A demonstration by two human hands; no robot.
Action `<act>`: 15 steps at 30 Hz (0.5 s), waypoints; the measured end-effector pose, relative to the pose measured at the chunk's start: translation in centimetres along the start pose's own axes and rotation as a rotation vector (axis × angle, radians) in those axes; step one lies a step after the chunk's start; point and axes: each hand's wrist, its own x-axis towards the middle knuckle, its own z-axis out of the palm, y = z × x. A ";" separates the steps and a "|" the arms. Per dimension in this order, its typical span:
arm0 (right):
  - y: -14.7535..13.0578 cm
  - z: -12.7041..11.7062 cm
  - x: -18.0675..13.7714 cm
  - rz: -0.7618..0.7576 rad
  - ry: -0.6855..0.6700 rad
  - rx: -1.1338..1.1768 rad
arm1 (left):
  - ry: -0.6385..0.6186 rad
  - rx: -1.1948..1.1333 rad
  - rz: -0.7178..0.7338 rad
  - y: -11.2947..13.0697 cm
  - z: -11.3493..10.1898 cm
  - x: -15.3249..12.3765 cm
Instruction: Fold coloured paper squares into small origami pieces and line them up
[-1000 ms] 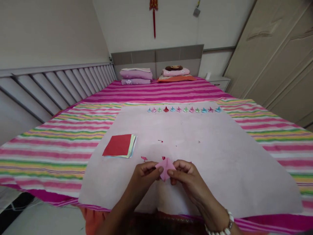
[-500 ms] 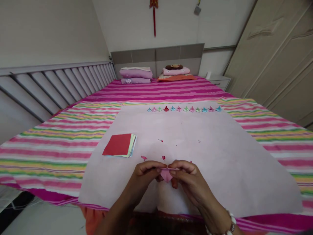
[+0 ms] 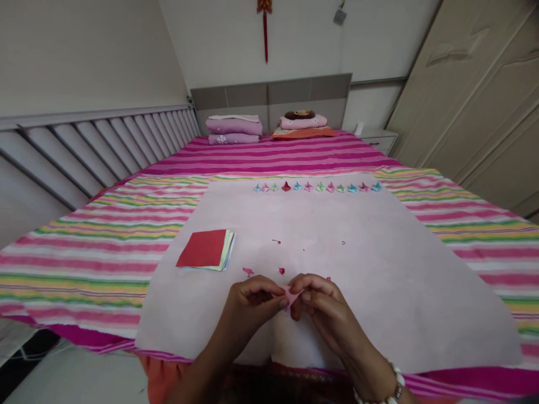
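My left hand (image 3: 248, 306) and my right hand (image 3: 324, 308) meet over the near edge of a pale pink sheet (image 3: 379, 269) on the bed. Both pinch one small folded pink paper piece (image 3: 289, 294), mostly hidden between the fingertips. A stack of coloured paper squares (image 3: 206, 249), red on top, lies to the left of my hands. A row of several small folded paper shapes (image 3: 318, 187) lines the far edge of the sheet.
Tiny paper scraps (image 3: 248, 272) dot the sheet near my hands. The striped bedspread (image 3: 84, 247) covers the bed; folded bedding and pillows (image 3: 236, 130) sit at the headboard. A slatted rail (image 3: 84, 151) runs along the left, wardrobe doors (image 3: 484, 95) stand on the right.
The pink paper piece has been folded smaller and pressed between my fingertips; a second ago it showed as a wider flat shape. My hands stayed in place.
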 end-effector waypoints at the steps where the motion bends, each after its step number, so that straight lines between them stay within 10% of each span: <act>1: 0.1 0.0 0.0 -0.002 -0.003 -0.004 | 0.010 0.024 0.034 -0.1 0.1 0.0; 15: -0.2 0.5 0.3 0.019 0.112 -0.203 | 0.040 0.233 0.253 -0.5 0.5 -0.6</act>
